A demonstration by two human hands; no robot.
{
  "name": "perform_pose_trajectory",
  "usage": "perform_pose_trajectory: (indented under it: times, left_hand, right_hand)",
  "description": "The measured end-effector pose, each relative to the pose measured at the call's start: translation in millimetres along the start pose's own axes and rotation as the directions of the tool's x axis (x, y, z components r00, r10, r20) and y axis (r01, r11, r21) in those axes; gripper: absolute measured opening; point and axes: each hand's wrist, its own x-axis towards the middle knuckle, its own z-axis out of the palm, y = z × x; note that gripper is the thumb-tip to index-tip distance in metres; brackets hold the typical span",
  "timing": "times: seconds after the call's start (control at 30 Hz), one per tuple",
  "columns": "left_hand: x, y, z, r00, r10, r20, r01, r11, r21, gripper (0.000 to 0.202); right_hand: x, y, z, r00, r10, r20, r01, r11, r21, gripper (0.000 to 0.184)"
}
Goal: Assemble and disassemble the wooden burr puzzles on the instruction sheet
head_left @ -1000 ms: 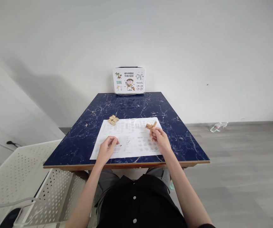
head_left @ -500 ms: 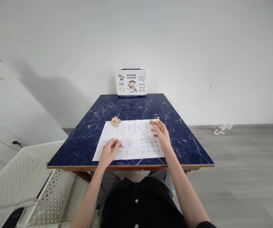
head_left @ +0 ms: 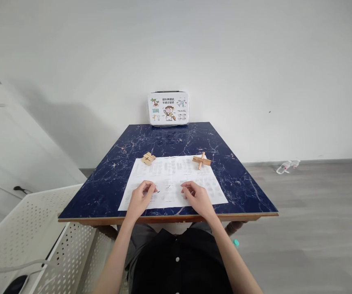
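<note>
My left hand [head_left: 140, 196] rests on the lower left of a printed white sheet [head_left: 166, 195]. Its fingers are loosely curled, with a gap at the thumb, and nothing shows in them. My right hand [head_left: 198, 197] lies likewise on the sheet's lower right, loosely curled and holding nothing visible. Beyond it, at the sheet's top right corner, sit crossed wooden puzzle pieces [head_left: 206, 161], a flat bar with a round stick across it. A cluster of flat wooden pieces [head_left: 148, 159] with a dark cross-shaped gap lies at the top left corner. Small dark marks lie between my hands.
The sheet lies on a dark blue marbled table [head_left: 169, 141]. A white case with cartoon prints [head_left: 168, 108] stands at the far edge against the wall. To the left is a white perforated basket [head_left: 62, 253]. Clear plastic [head_left: 286, 166] lies on the floor at right.
My right hand has let go of the crossed wooden pieces and drawn back toward me and leftward onto the sheet. My left hand has stayed in place.
</note>
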Motion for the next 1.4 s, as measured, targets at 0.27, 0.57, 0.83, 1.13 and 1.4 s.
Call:
perform_pose_trajectory:
  times: [0.27,0.57,0.83,1.13,1.4]
  left_hand:
    - [-0.7,-0.5,-0.1,1.0,-0.001,0.004,0.001,1.0,0.004,0.033]
    - [-3.9,6.6,-1.0,1.0,-0.018,0.009,0.018,1.0,0.014,0.031]
    - [-2.1,-2.6,0.9,1.0,-0.005,-0.001,0.005,1.0,0.021,0.031]
    - [-5.7,4.6,0.5,1.0,-0.006,0.013,0.006,0.999,0.044,0.033]
    - [-7.9,5.9,1.4,1.0,0.02,0.006,-0.02,0.998,0.065,0.036]
  right_hand:
    - [-2.4,-3.2,-1.2,1.0,0.009,-0.007,-0.009,0.999,0.032,0.026]
    - [-3.7,-7.4,-0.9,1.0,-0.004,0.001,0.004,0.999,0.032,0.026]
    - [-6.3,-13.0,-2.1,1.0,-0.015,0.018,0.015,1.0,0.016,0.026]
    - [-7.7,-12.8,-2.3,0.999,-0.027,0.045,0.027,1.0,0.002,0.024]
    - [-8.6,-13.0,-2.4,0.998,-0.038,0.045,0.038,0.999,0.0,0.025]
